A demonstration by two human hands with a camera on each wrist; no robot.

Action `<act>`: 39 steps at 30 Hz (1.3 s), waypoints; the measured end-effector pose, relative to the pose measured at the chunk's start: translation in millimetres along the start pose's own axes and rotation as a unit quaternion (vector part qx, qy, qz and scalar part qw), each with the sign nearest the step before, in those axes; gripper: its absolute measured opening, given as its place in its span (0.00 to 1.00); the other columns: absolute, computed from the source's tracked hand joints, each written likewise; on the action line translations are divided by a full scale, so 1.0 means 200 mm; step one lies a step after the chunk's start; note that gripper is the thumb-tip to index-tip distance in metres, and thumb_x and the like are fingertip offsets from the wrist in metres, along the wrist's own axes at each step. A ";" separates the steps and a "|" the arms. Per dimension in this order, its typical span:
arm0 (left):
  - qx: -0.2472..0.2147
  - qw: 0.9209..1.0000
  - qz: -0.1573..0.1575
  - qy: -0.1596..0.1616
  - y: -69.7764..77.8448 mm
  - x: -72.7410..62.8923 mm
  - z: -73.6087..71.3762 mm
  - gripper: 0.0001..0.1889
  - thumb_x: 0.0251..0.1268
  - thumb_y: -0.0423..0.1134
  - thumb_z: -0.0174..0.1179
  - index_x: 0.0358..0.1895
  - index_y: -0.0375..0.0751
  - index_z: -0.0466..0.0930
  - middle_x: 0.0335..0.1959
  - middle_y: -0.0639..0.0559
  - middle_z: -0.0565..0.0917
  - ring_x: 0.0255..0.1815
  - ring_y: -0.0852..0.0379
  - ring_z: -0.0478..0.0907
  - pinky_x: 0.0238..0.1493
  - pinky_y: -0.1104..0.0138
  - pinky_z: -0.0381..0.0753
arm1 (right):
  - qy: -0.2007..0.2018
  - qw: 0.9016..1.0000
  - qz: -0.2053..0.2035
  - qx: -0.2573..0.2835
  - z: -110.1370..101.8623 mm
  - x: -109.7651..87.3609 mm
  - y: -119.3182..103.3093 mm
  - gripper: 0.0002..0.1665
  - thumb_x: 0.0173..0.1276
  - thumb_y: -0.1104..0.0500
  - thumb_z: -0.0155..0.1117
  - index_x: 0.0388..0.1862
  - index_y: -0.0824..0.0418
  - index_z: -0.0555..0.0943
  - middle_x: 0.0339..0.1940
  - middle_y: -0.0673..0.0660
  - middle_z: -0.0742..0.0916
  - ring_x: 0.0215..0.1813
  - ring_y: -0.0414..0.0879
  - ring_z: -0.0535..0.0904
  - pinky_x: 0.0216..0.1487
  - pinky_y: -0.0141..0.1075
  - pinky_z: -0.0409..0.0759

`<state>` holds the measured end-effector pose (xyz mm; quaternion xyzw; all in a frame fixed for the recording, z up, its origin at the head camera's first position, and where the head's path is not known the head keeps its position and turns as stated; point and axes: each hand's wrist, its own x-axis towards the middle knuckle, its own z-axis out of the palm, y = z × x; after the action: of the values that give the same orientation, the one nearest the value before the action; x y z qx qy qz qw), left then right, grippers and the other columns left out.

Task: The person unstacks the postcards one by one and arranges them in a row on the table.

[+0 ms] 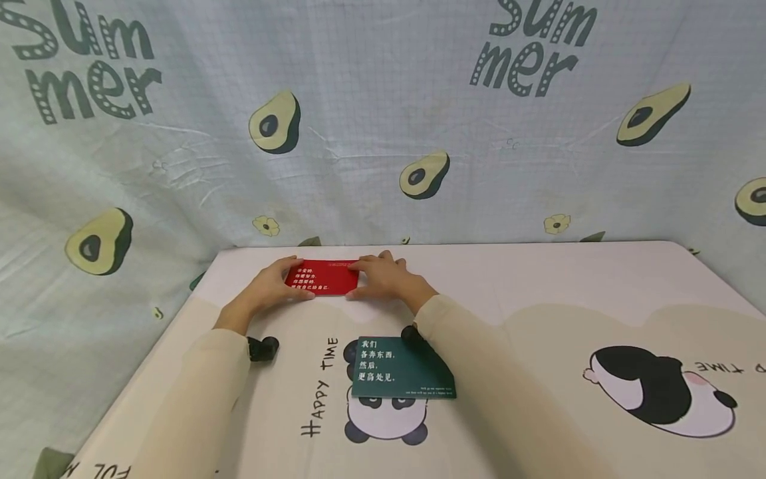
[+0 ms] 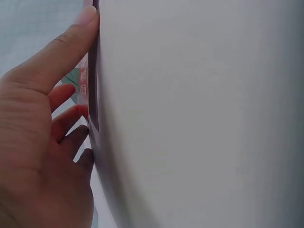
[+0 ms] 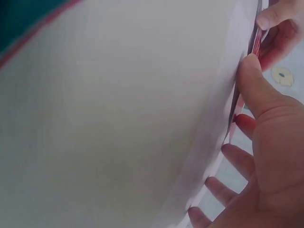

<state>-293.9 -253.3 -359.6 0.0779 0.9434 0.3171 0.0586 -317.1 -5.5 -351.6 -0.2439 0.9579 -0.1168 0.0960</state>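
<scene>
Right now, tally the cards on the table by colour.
Red card: 1, between the left hand and the right hand
Dark green card: 1, nearer the camera
Total: 2

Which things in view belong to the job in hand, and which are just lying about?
In the job:
red printed item, gripped at its two ends
left hand
right hand

Seemingly just lying about:
green printed item, in neither hand
avocado-print cloth, only a backdrop
</scene>
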 end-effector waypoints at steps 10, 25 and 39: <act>-0.015 1.000 0.005 -0.023 0.02 -0.02 -0.01 0.46 0.53 0.46 0.70 0.72 0.32 0.56 0.74 0.31 0.49 0.72 0.32 0.46 0.68 0.40 0.47 | -0.004 1.000 0.004 0.002 0.00 0.00 -0.01 0.46 0.56 0.35 0.66 0.73 0.41 0.64 0.72 0.51 0.67 0.69 0.53 0.57 0.63 0.58 0.58; -0.012 1.000 0.003 -0.028 0.00 -0.02 -0.01 0.46 0.54 0.48 0.69 0.72 0.33 0.56 0.75 0.33 0.46 0.73 0.32 0.44 0.68 0.40 0.46 | -0.016 1.000 0.015 0.002 -0.01 0.00 -0.03 0.46 0.57 0.36 0.66 0.73 0.40 0.63 0.73 0.50 0.65 0.70 0.53 0.56 0.64 0.58 0.58; -0.019 0.999 -0.003 -0.027 -0.01 -0.02 -0.01 0.45 0.54 0.48 0.69 0.73 0.37 0.56 0.75 0.34 0.45 0.73 0.33 0.44 0.67 0.39 0.47 | -0.022 0.999 0.023 0.009 -0.02 0.00 -0.03 0.49 0.56 0.38 0.68 0.75 0.43 0.60 0.73 0.52 0.65 0.71 0.54 0.56 0.65 0.59 0.57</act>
<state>-290.5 -256.1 -359.0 0.0825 0.9353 0.3330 0.0866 -315.1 -10.9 -346.0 -0.2237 0.9599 -0.1178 0.1215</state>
